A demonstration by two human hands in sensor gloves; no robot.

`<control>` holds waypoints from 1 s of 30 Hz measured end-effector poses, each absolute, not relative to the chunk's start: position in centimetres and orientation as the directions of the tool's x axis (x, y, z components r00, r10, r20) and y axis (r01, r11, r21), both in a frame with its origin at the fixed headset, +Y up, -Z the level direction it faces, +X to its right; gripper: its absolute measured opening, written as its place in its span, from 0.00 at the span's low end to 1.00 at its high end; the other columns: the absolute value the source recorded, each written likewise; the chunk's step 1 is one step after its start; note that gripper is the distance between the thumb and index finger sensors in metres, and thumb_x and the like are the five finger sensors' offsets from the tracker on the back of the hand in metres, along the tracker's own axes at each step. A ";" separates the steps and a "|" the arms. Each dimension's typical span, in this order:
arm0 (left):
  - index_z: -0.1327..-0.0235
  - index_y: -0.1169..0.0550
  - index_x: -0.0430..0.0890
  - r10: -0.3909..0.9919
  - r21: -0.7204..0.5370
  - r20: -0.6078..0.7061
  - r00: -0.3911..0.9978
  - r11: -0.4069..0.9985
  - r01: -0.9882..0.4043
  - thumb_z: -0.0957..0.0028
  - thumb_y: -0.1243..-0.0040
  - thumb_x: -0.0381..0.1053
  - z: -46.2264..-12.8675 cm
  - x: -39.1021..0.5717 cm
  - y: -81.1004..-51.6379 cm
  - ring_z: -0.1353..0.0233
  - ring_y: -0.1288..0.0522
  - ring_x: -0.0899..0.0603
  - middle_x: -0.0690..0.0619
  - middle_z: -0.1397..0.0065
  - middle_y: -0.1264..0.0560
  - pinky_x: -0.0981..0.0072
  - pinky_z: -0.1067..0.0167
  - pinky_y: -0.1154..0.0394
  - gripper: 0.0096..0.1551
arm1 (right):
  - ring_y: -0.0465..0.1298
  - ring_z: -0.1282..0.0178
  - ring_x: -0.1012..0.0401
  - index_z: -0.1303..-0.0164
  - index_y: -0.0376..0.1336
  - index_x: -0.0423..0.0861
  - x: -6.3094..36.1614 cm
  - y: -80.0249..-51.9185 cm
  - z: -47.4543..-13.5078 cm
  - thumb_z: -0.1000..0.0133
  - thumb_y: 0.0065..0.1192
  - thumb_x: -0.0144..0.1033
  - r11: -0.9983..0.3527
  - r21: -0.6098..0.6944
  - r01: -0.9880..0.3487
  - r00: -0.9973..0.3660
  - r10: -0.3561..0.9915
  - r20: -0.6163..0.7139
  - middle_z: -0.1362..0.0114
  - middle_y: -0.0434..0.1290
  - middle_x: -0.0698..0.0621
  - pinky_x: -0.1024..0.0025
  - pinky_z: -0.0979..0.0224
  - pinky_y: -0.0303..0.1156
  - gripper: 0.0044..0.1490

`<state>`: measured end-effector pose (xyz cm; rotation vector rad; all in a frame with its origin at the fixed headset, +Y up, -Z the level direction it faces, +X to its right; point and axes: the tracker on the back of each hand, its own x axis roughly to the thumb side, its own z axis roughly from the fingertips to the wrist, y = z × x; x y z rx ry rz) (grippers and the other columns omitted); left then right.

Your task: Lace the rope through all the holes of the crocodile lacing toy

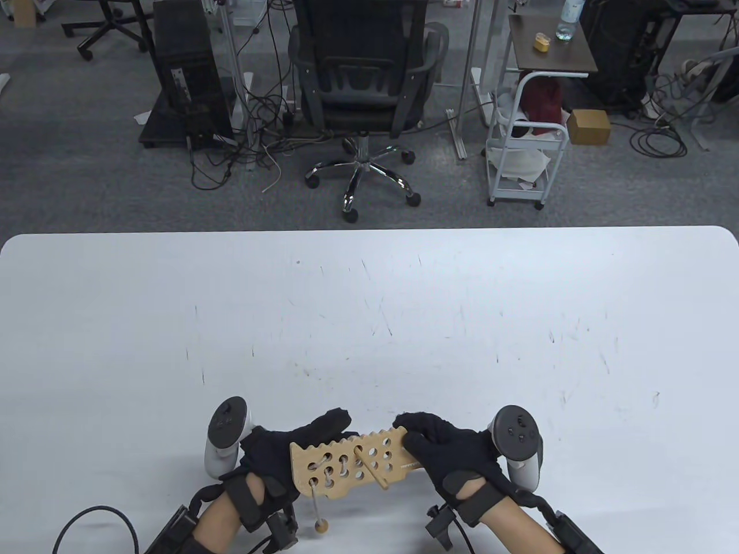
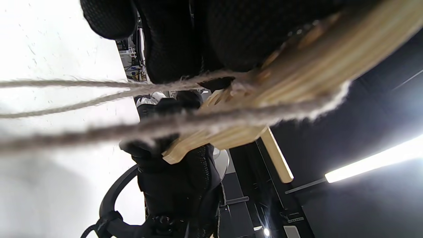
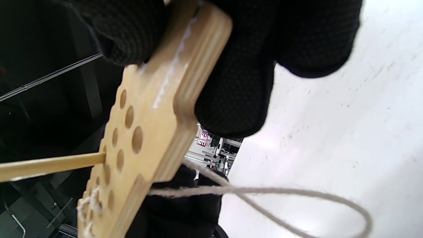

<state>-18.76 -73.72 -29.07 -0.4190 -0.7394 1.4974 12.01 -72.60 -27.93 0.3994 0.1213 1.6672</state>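
Observation:
The wooden crocodile lacing board [image 1: 352, 464] with several round holes is held off the table between both hands. My left hand [image 1: 288, 456] grips its left end; my right hand [image 1: 444, 453] grips its right end. A wooden needle stick [image 1: 372, 470] pokes through a middle hole toward me. Rope [image 1: 340, 466] is laced through holes on the left part, and a strand with a wooden bead [image 1: 321, 525] hangs below. In the right wrist view the board [image 3: 145, 132] has the stick [image 3: 49, 165] through a hole and a rope loop [image 3: 281, 195] under it. In the left wrist view rope strands [image 2: 99, 89] run across.
The white table [image 1: 369, 323] stretches beyond the hands. A black cable [image 1: 98, 519] lies at the near left edge. An office chair [image 1: 364, 98] and a white cart [image 1: 528, 138] stand on the floor past the table's far edge.

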 end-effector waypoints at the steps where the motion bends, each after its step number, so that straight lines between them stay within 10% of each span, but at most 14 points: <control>1: 0.31 0.30 0.67 0.983 -0.677 0.156 -0.099 0.033 -0.736 0.55 0.32 0.45 -29.1 -18.8 -73.9 0.31 0.20 0.45 0.62 0.32 0.18 0.45 0.28 0.32 0.37 | 0.88 0.55 0.53 0.41 0.69 0.43 12.0 -72.6 -27.9 0.50 0.64 0.41 -0.122 0.314 -0.941 -0.066 0.981 0.183 0.47 0.84 0.47 0.54 0.48 0.77 0.28; 30: 0.24 0.34 0.62 0.991 -0.381 0.111 -0.079 -0.030 -0.924 0.49 0.40 0.61 -30.2 -23.3 -74.2 0.27 0.26 0.41 0.55 0.27 0.24 0.45 0.27 0.34 0.36 | 0.88 0.54 0.53 0.41 0.69 0.43 13.4 -72.2 -28.2 0.50 0.65 0.41 -0.079 0.250 -0.965 -0.035 0.984 0.176 0.46 0.84 0.47 0.54 0.47 0.77 0.28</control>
